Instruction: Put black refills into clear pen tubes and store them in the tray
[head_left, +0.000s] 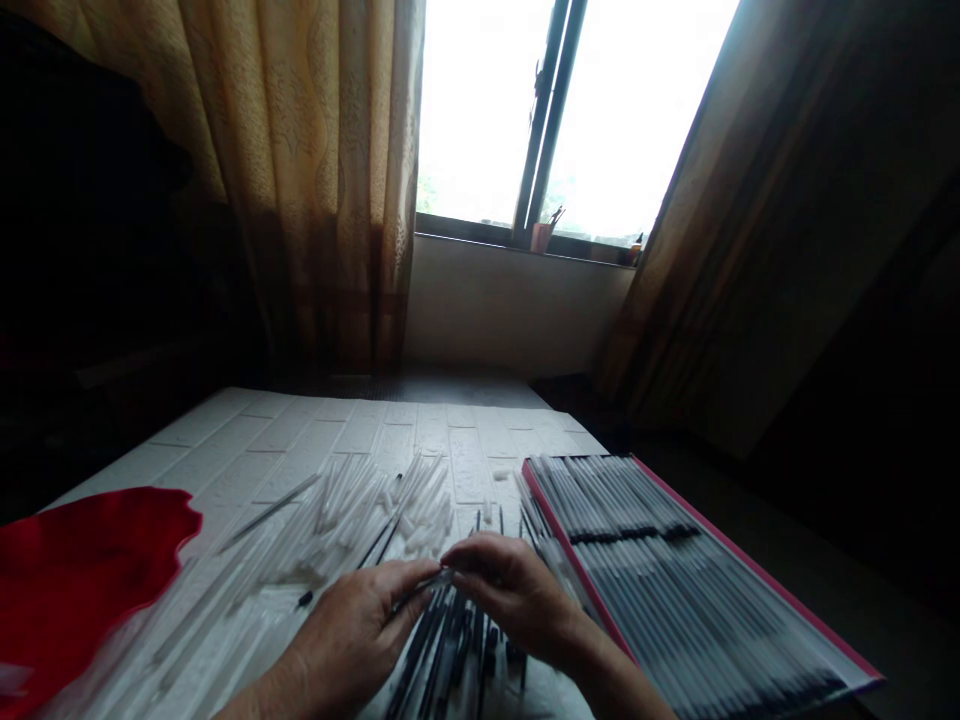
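My left hand (358, 632) and my right hand (517, 595) meet over the table's near edge, fingertips together on one thin pen part (439, 580). Under them lies a heap of dark pen refills (450, 655). Many clear plastic pen tubes (352, 520) are scattered on the white brick-patterned table (315, 430) just beyond my left hand. A pink-edged tray (675, 570) to the right of my right hand holds rows of assembled pens laid side by side.
A red plastic sheet or bag (75, 580) covers the table's left corner. Beyond the table hang tan curtains (315, 180) beside a bright window (570, 110) with small items on the sill. The room to the left and right is dark.
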